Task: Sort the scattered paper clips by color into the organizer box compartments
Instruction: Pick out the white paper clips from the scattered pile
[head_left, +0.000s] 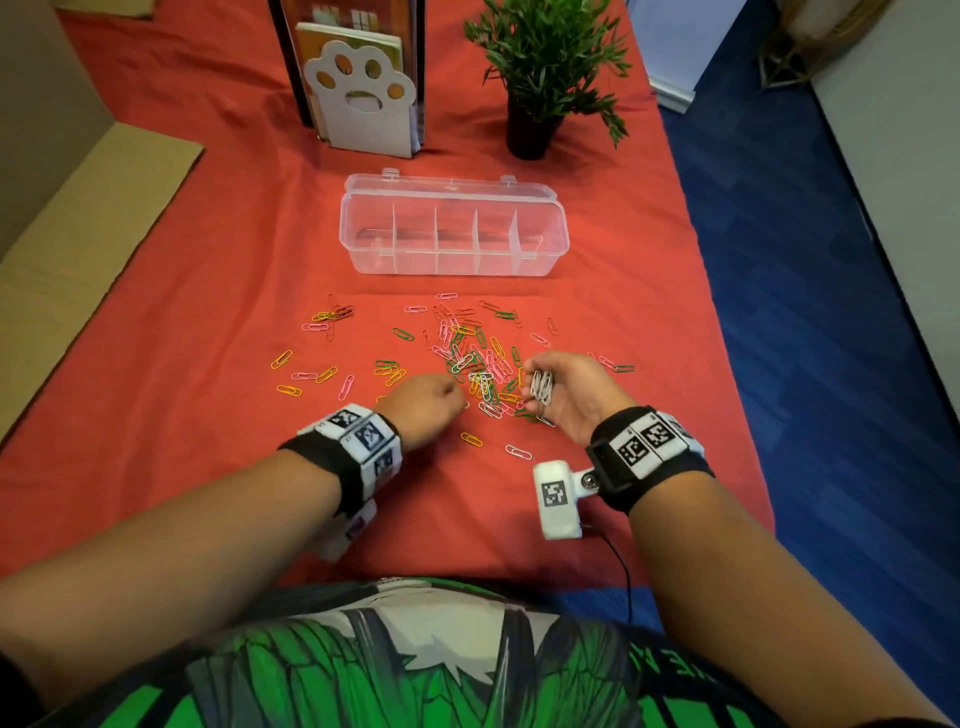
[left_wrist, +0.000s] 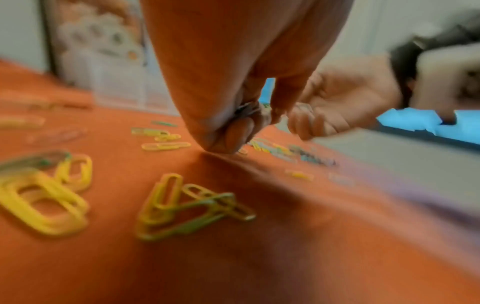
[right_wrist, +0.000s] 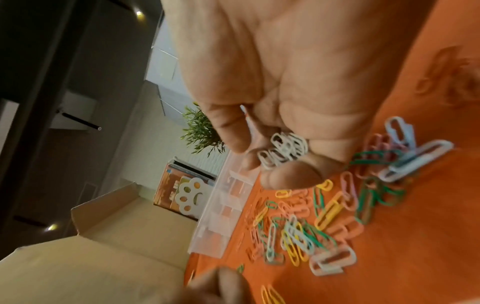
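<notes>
The clear organizer box (head_left: 452, 260) stands open on the red cloth, and its compartments look empty. Paper clips (head_left: 467, 353) in pink, yellow, green and white lie scattered in front of it. My right hand (head_left: 532, 387) is palm-up over the right side of the pile. It grips a bunch of white clips (head_left: 544, 385), which shows between thumb and fingers in the right wrist view (right_wrist: 285, 148). My left hand (head_left: 460, 402) is curled at the pile's near left edge, fingertips down on the cloth. It pinches a pale clip (left_wrist: 246, 109), blurred in the left wrist view.
A white paw-cutout bookend (head_left: 358, 98) with books and a potted plant (head_left: 540, 67) stand behind the box. Cardboard flaps (head_left: 78, 234) lie at the left. The table's right edge drops to blue floor (head_left: 805, 312). Loose yellow clips (left_wrist: 163, 197) lie near my left wrist.
</notes>
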